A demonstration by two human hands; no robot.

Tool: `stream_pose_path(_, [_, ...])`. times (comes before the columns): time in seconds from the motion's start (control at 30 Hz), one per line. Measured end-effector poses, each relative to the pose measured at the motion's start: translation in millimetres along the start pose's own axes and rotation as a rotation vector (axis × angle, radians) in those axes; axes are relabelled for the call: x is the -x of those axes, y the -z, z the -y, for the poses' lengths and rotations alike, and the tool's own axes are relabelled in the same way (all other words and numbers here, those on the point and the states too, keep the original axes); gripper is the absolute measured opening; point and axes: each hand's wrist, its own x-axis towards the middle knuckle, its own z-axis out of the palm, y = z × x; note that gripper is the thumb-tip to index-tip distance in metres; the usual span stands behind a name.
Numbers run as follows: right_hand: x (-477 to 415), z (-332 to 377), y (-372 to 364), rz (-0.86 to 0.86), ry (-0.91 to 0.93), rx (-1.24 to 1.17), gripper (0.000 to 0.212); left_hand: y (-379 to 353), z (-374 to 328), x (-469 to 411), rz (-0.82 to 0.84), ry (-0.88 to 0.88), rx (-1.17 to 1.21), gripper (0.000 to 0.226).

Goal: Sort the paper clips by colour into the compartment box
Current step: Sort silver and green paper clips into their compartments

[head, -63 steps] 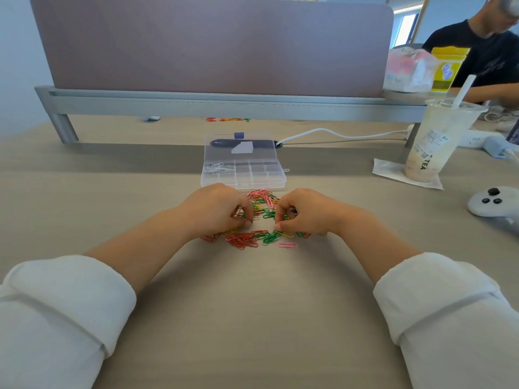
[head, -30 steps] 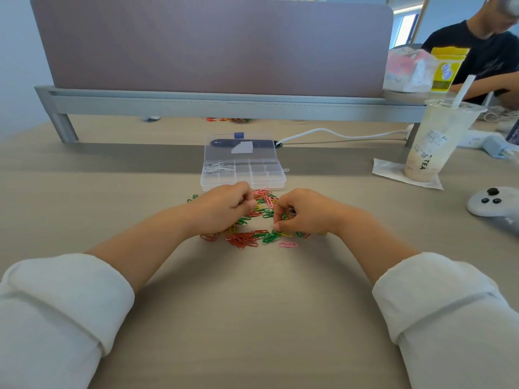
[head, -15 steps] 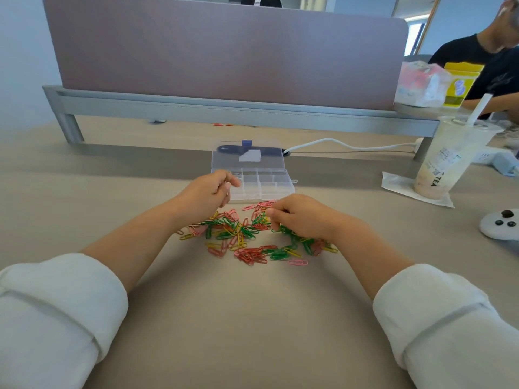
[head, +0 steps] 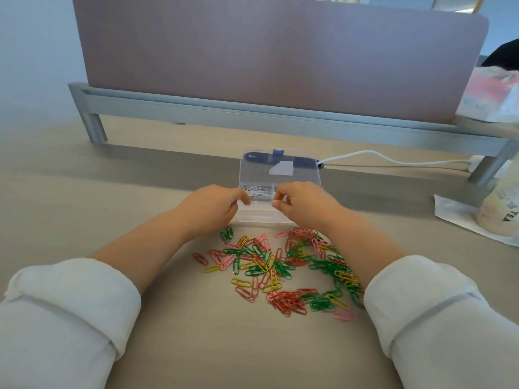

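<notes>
**Desk Status: Both Hands at the Box**

Beige wood-grain desk (head: 84,192) fills the view. A mauve fabric partition panel (head: 266,51) on a grey metal rail (head: 224,110) closes off the far side. One white cable (head: 393,160) runs along the desk behind the box. One drink cup (head: 497,217) stands on one white napkin (head: 455,211) at the right edge.

Half a second earlier, both hands worked in the clip pile. Now the left hand (head: 213,206) and right hand (head: 303,204) sit over the one clear plastic compartment box (head: 261,216), which stands lid-open at desk centre. Both hands have curled fingers with the tips close together. Whether either pinches a clip cannot be told.

White paper clips (head: 259,192) lie in the rear-left compartment. Loose coloured paper clips (head: 280,268) lie uncovered in one spread just in front of the box. They come in four colours: red, pink, green and yellow. Individual clips overlap too much to count.
</notes>
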Motion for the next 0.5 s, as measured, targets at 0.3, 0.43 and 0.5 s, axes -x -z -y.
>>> stream_pose_path(0.3, [-1.1, 7.5, 9.7, 0.268, -0.044, 0.082, 0.038, 0.7, 10.9, 6.4, 0.142, -0.080, 0.120, 0.031])
stream_pose_path(0.43, [1.6, 13.1, 17.3, 0.367, -0.074, 0.088, 0.033, 5.3, 15.8, 9.7, 0.140, -0.071, 0.231, 0.033])
stream_pose_path(0.5, [2.5, 15.7, 17.5, 0.390, -0.093, 0.086, 0.033, 8.1, 17.5, 11.8, 0.157, -0.066, 0.256, 0.034])
